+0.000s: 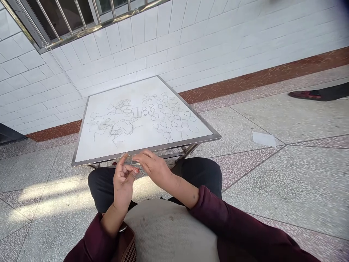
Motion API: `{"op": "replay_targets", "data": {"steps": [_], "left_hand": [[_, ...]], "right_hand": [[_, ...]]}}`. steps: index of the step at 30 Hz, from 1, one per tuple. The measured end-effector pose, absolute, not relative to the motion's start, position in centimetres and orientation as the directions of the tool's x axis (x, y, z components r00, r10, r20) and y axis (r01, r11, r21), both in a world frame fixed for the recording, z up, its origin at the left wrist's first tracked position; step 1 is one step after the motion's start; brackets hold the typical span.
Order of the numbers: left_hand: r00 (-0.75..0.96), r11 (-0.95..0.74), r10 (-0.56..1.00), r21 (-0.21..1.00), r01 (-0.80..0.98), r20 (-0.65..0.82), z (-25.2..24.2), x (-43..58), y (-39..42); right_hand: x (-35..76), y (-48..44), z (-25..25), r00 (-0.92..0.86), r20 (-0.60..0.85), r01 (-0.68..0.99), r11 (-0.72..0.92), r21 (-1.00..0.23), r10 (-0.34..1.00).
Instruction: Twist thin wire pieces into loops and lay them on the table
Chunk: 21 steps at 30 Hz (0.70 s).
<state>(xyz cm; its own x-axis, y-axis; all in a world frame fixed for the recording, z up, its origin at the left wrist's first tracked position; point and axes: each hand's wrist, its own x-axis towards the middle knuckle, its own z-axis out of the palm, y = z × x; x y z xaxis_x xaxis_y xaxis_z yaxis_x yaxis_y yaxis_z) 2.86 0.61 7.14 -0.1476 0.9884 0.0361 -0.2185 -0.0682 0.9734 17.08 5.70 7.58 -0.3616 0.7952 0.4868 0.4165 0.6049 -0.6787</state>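
My left hand (123,180) and my right hand (153,166) meet just below the near edge of a small white table (81,145). Between their pinched fingertips runs a thin wire piece (132,162), hard to make out. On the tabletop lie a tangled heap of thin wire pieces (114,122) at the left and several wire loops (171,116) bent into rounded shapes at the right. My knees in dark trousers sit under the table edge.
A white tiled wall with a barred window (68,18) stands behind the table. The floor is speckled stone tile. A white scrap of paper (264,139) lies on the floor to the right. Another person's red shoe (305,95) shows at far right.
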Motion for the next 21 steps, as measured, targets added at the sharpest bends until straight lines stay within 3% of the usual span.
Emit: {"op": "replay_targets", "data": {"steps": [8,16,21], "left_hand": [[-0.253,-0.1,0.967,0.967,-0.234,0.039,7.1,2.4,1.1],[-0.299,-0.119,0.953,0.968,-0.221,0.049,6.4,2.6,1.2],[-0.268,-0.119,0.96,0.985,-0.125,0.082,5.9,2.6,1.5]], "right_hand": [[17.0,5.8,6.7,-0.378,0.265,0.152,0.342,-0.927,0.887],[16.3,5.0,6.1,-0.355,0.198,0.134,0.26,-0.956,0.914],[15.8,5.1,5.6,-0.424,0.083,-0.093,0.048,-0.995,0.902]]}}
